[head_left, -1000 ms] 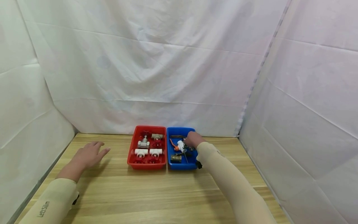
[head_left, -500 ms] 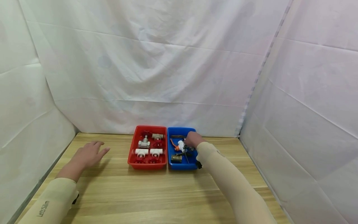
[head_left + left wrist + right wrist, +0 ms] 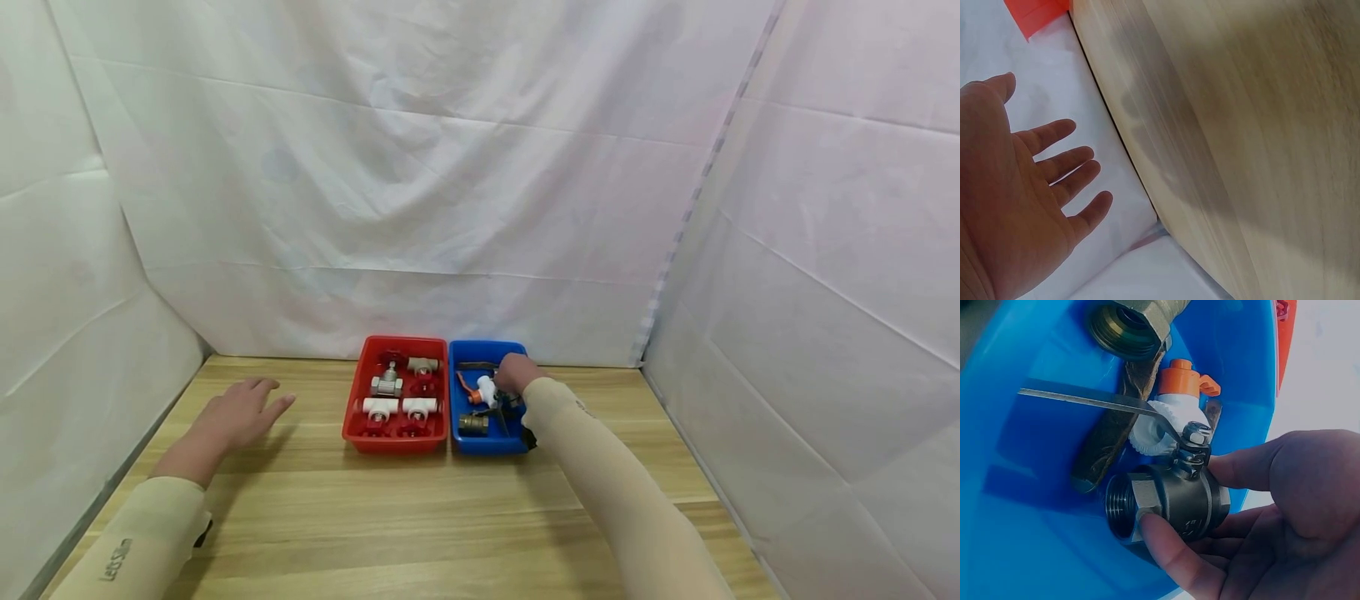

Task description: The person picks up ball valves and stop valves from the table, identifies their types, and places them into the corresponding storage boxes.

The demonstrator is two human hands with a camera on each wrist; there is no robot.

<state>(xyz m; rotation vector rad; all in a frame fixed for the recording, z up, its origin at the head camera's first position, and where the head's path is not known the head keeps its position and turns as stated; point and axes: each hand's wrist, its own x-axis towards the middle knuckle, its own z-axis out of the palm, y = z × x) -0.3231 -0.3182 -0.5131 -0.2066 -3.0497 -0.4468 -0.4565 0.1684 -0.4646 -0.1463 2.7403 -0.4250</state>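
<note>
My right hand [image 3: 517, 373] reaches into the blue tray [image 3: 489, 448]. In the right wrist view, its fingers and thumb grip a grey metal ball valve [image 3: 1179, 497] by the body, and the valve's long flat lever sticks out to the left. Beside it lies a white plastic valve [image 3: 1180, 400] with an orange handle. A brass valve [image 3: 473, 424] sits near the tray's front. My left hand [image 3: 238, 414] hovers over the left of the wooden table [image 3: 315, 533], its fingers loosely extended and holding nothing.
Touching the blue tray's left side is a red tray [image 3: 396, 446] with several valves, such as white tees [image 3: 379, 408] with red handwheels and a silver valve [image 3: 387, 385]. White curtains [image 3: 420, 208] enclose the table at the back and both sides.
My right hand has shifted very slightly within the blue tray, and the ball valve's lever shows wider than before. The left hand keeps its place.
</note>
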